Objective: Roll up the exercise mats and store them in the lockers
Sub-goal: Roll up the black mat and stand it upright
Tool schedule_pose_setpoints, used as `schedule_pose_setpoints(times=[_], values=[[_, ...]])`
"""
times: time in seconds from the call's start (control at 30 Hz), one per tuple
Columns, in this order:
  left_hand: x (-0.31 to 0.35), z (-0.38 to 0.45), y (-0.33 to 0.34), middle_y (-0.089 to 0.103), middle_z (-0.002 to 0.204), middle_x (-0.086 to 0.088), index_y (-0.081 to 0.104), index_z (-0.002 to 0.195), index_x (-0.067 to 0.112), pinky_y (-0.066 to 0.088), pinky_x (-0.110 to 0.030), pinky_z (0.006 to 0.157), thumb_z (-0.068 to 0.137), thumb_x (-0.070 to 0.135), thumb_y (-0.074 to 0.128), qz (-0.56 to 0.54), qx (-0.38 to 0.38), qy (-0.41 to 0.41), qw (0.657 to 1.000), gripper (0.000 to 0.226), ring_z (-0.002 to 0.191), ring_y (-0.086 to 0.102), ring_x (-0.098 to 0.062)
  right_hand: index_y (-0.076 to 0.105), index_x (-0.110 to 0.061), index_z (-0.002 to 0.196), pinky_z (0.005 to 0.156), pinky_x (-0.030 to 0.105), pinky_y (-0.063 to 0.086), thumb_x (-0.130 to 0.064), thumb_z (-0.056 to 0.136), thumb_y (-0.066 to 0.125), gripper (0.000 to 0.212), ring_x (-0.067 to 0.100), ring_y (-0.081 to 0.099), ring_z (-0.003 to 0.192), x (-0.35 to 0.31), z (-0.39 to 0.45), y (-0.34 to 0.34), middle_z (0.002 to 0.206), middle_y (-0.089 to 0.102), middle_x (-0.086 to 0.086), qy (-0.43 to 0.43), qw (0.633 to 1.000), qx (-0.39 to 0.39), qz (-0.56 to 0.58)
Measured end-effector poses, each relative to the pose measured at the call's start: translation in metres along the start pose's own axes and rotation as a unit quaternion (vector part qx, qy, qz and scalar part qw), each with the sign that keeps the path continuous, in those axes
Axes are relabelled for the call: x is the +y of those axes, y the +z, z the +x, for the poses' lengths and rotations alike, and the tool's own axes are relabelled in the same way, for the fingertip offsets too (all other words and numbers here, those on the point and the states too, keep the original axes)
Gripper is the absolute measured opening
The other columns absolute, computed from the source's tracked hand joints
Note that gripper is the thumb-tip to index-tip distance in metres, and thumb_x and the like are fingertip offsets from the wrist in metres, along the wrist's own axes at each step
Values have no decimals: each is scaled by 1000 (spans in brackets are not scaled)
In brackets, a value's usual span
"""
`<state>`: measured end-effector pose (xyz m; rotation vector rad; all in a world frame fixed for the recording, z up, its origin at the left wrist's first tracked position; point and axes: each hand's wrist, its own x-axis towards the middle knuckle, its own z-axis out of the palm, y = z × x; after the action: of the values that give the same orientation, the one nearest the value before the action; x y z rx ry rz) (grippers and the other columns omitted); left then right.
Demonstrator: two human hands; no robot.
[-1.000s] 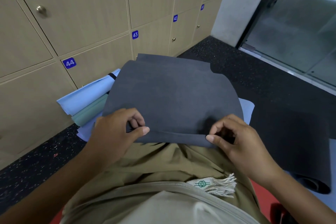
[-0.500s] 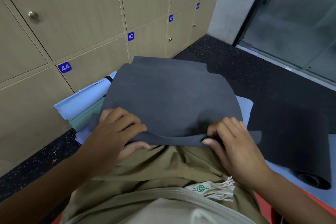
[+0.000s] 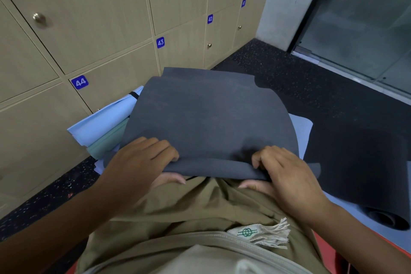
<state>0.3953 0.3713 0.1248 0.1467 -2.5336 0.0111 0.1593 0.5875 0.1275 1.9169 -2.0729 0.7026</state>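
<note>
- Several tan lockers (image 3: 106, 29) with blue number plates line the wall at the left, all doors closed.
- A speckled black floor (image 3: 289, 73) runs toward a glass door (image 3: 367, 29).
- A dark grey mat (image 3: 211, 122) lies over the person's lap, its near edge folded into the start of a roll.
- A black mat (image 3: 360, 162) lies at the right, apparently rolled at its near end.
- Light blue mats (image 3: 104, 124) lie beside the lockers.
- The left hand (image 3: 138, 162) grips the grey mat's folded edge, fingers on top, thumb beneath.
- The right hand (image 3: 287, 176) grips it likewise.
</note>
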Motion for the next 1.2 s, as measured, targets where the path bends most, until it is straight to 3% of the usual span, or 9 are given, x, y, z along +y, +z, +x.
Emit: schedule_pose_setpoints(times=[0.13,0.33,0.4,0.5,0.63,0.77,0.93,1.07,1.2], values=[[0,8,-7,44,67,18,59,70,22,20,-15,64,85,68,48,-43,-30,-62,997,50,66,33,-7,62,-13,81,70,17,30,-63,88,59,51,9,47,72,3,1,1,74,56,-6,-18,1000,19,-2],[-3,3,-8,53,67,9,61,71,29,30,-22,49,103,67,17,4,-86,-82,993,66,49,53,-15,65,-16,78,55,23,39,-63,96,50,52,9,55,61,10,5,-2,70,57,-8,-21,1000,18,-12],[-5,6,-10,54,70,10,62,74,32,38,-26,47,98,72,29,-54,-104,-119,986,57,54,57,-10,67,-18,80,51,27,43,-65,96,48,53,9,57,61,15,11,-4,71,58,-10,-6,1000,-16,11],[-6,14,-13,53,66,10,56,68,28,37,-22,57,75,76,52,-133,-103,-209,963,48,68,55,-8,69,-24,79,58,25,43,-69,89,55,47,4,58,65,21,25,-8,71,61,-12,40,992,-78,90],[-11,19,-8,46,56,6,45,59,27,36,-18,60,66,79,57,-165,-103,-254,947,54,67,49,-9,59,-19,67,56,31,40,-75,66,70,57,13,50,59,17,39,-14,63,57,-8,197,961,-115,156],[-14,20,-3,39,50,9,43,54,25,34,-15,59,65,72,66,-182,-116,-262,941,54,64,47,-6,49,-21,64,52,34,35,-78,52,71,62,10,40,46,19,45,-12,50,47,-5,261,940,-146,163],[-25,26,7,53,56,6,58,56,21,34,-14,63,58,79,73,-215,-132,-277,927,61,85,50,-8,53,-24,68,57,31,35,-83,50,61,62,11,51,65,23,50,-8,69,54,-5,249,955,-145,67],[-31,32,10,58,83,14,60,67,28,36,-12,65,59,72,70,-260,-113,-258,924,45,77,52,-7,55,-24,70,60,29,40,-71,59,72,51,12,51,69,31,51,0,73,53,-6,193,958,-109,181],[-30,29,9,58,80,8,57,71,32,36,-17,61,73,58,72,-308,-108,-223,918,29,68,49,-14,60,-22,70,58,15,35,-45,69,86,34,11,49,62,31,43,7,71,55,-5,146,956,-48,251]])
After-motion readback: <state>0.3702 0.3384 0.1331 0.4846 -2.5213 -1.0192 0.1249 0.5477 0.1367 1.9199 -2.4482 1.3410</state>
